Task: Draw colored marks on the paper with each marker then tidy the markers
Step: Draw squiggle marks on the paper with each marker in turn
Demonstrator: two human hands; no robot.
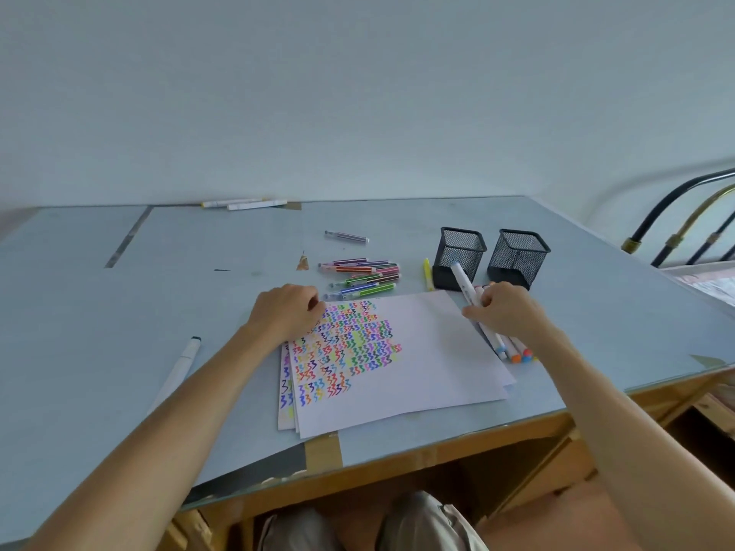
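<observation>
The right hand (pixel 503 308) has its grip closed around a white-barrelled marker (pixel 465 286) that tilts up toward the two black mesh pen holders (pixel 459 256), while the left hand (pixel 288 310) rests with curled fingers on the top left corner of the paper (pixel 429 351), pinning the sheet; whether it also pinches anything is hard to tell from this angle. The paper lies at the near edge of the counter (pixel 119 312), its left half filled with rows of colored squiggles. More white markers with colored caps (pixel 517 351) lie under the right wrist, and a cluster of slim colored markers (pixel 362 276) sits just beyond the sheet. The held marker looks light, rigid and smooth, so a mid-barrel pinch should control it best. The paper is thin and would likely slide if not held down.
</observation>
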